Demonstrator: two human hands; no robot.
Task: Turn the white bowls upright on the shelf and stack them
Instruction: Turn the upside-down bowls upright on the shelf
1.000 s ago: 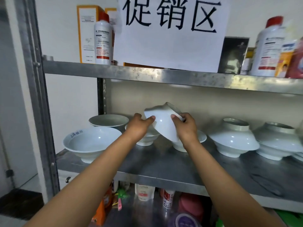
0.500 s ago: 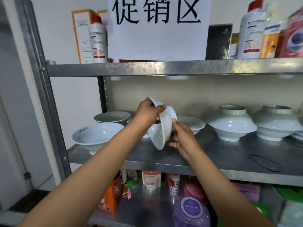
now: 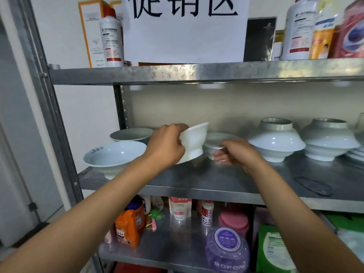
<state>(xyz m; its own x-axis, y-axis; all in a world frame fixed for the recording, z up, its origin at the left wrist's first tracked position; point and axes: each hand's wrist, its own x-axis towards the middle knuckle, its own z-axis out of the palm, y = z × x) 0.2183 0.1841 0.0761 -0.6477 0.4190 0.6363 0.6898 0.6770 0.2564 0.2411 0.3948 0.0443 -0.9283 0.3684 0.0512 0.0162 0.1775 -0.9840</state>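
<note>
Small white ceramic bowl with a foot ring [image 3: 194, 141] is in the air just above the steel middle shelf [image 3: 206, 178], nearly upright, rim tipped toward 1 o'clock, foot toward 7 o'clock. Left hand [image 3: 167, 144] grasps it, fingers curled round the wall at its 9 o'clock side. Right hand [image 3: 234, 152] sits at the bowl's 3 o'clock, apart from it, fingers loosely bent and released, holding nothing; it looks to be touching or just in front of a low upright white bowl [image 3: 218, 143] behind it, contact unclear from this angle. At 9 o'clock of the held bowl: wide shallow white bowl with blue lettering on its rim [image 3: 114, 156], upright, and behind it a grey-white upright bowl [image 3: 131, 134]. At 3 o'clock, well apart: two stacks of upside-down white bowls, nearer stack [image 3: 275, 139] and farther stack [image 3: 329, 139]. At 12 o'clock, upper shelf carries a white paper sign with black characters [image 3: 187, 30] and a white bottle with red cap [image 3: 112, 38]. At 6 o'clock, lower shelf has an orange detergent bottle [image 3: 129, 227] and a purple lidded jar [image 3: 226, 249].
</note>
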